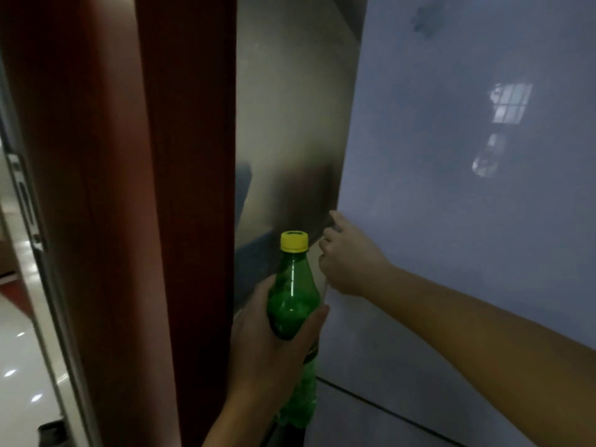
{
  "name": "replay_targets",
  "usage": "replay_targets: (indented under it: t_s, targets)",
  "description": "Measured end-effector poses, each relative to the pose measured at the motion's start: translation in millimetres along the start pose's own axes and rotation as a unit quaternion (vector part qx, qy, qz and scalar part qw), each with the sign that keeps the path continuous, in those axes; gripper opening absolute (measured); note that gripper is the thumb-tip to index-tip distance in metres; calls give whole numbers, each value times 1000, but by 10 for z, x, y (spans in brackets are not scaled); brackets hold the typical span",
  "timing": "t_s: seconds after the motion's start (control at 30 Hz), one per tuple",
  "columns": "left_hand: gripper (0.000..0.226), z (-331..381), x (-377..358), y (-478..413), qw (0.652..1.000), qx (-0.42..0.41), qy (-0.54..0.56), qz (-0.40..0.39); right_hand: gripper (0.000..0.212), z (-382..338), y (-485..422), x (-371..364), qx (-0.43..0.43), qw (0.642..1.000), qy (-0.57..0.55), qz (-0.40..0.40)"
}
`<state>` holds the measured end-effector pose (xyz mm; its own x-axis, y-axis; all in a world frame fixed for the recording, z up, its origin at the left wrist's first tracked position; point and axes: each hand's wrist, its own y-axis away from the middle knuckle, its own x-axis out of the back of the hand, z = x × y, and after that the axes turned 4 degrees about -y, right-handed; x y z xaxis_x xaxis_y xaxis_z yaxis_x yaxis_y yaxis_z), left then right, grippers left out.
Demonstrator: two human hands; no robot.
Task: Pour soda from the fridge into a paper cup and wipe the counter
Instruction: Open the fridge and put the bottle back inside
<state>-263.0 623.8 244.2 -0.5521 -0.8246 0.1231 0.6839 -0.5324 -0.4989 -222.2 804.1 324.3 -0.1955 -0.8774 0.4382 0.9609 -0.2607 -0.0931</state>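
Left hand [267, 346]: wrapped tight around green soda bottle [292, 304], upright, yellow cap [293, 241] on, just left of fridge door [467, 188] edge | Right hand [350, 262]: fingers curled at that door's left edge, touching it; grip hidden, cannot tell | Brown wooden panel [154, 188]: left of bottle.

The left hand [274, 343] is wrapped around the shoulder of an upright green plastic soda bottle with a yellow screw cap [293, 295], thumb on its right side. The right hand [350, 262] rests at the left edge of the pale grey-blue glossy fridge door [467, 188], fingers curled against it. To the left stands a reddish-brown wooden door frame [129, 204], and beyond it a shiny pale tiled floor [22, 366].
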Motion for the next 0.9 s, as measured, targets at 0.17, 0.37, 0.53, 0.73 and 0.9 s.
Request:
replay_targets:
  t_s: [0.17,0.37,0.53,0.73,0.9]
  targets:
    - [41,142,102,15,999,-14,21,-21,36,-38,6,69,5,999,-4,-41]
    - [46,203,277,116,996,-55,42,-61,26,-142,-8,296,-44,994,-92,-40]
    - [45,264,451,202,993,-87,45,-67,20,-207,262,479,-3,992,-110,54]
    - [50,419,760,414,992,-103,50,-54,33,-370,832,861,57,976,-151,144]
    - [44,584,1037,678,991,-109,40,-59,25,-534,1419,1220,61,950,-177,249]
